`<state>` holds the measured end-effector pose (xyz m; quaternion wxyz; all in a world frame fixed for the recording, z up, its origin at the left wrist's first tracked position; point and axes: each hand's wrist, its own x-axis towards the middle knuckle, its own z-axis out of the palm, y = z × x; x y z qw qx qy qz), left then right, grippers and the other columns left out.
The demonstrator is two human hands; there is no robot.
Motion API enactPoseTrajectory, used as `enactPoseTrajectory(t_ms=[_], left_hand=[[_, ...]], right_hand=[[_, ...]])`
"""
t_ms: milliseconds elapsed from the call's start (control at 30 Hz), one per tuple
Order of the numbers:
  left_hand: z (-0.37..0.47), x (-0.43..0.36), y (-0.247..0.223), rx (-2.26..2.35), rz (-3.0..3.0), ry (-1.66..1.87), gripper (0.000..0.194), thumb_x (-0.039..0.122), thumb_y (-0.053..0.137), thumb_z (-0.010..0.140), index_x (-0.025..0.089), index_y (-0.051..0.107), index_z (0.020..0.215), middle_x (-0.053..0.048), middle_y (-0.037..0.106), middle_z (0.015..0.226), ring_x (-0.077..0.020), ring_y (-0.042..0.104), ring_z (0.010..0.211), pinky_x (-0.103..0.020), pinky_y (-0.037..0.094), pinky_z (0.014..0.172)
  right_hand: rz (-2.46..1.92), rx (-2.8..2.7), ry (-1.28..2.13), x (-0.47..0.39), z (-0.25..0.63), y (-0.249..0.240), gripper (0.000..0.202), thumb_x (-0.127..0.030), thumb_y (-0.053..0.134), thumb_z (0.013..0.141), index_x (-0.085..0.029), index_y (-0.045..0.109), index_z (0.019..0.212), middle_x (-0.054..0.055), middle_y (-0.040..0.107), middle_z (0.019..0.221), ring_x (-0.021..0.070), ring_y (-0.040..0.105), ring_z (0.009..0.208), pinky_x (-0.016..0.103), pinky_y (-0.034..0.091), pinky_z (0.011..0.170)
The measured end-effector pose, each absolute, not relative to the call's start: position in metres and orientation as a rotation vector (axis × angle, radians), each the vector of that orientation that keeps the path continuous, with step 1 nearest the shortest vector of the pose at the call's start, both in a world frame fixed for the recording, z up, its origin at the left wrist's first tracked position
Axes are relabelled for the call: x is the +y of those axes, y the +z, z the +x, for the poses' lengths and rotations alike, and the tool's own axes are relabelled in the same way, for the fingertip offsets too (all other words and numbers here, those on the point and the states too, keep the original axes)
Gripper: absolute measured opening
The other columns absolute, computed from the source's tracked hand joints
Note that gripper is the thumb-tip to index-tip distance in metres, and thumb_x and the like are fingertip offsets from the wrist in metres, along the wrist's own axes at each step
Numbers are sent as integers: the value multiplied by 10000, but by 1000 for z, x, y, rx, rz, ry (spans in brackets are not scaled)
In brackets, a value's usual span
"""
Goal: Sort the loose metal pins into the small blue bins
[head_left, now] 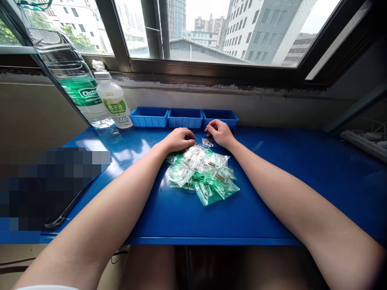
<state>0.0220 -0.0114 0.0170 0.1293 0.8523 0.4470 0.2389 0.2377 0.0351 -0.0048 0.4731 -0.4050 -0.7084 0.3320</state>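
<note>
A pile of small clear and green plastic bags with thin metal pieces inside lies mid-table. At its back left rests my left hand, fingers curled down over small dark pieces that are too hidden to name. My right hand is just behind the pile on the right, its thumb and fingertips drawn together in front of the right bin. Whatever is between those fingertips is too small to make out. Between the two hands a small clear bag lies flat on the blue table.
Three blue bins, the left bin, middle bin and right bin, line the back edge. A coconut water bottle and a large water bottle stand at the back left. A white slatted object sits far right.
</note>
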Motion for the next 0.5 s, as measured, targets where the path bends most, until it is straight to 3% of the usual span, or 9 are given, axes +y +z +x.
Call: enactPoseTrajectory(t_ms=[167,267,500], left_hand=[[22,-11,16,1296,2483,696,288,363,578,796,183,765,921,-55,735,972,-226,664,937,-319,510,882],[22,-11,16,1296,2487,694,293,368,578,799,181,766,923,-57,733,966,-228,665,935,-319,511,881],[22,-11,17,1308,2480,682,287,365,582,801,182,763,927,-56,731,988,-226,664,952,-316,510,890]], right_hand=[[-1002,-1717,571,34,240,-3,173,-355,655,815,-199,597,766,8,612,680,149,561,628,299,474,624],[-1049,-1659,611,31,241,-2,179,-359,640,827,-199,587,770,5,622,632,149,581,580,299,488,598],[-1085,-1413,709,36,240,-5,159,-334,627,811,-196,557,850,62,725,810,201,709,702,230,464,425]])
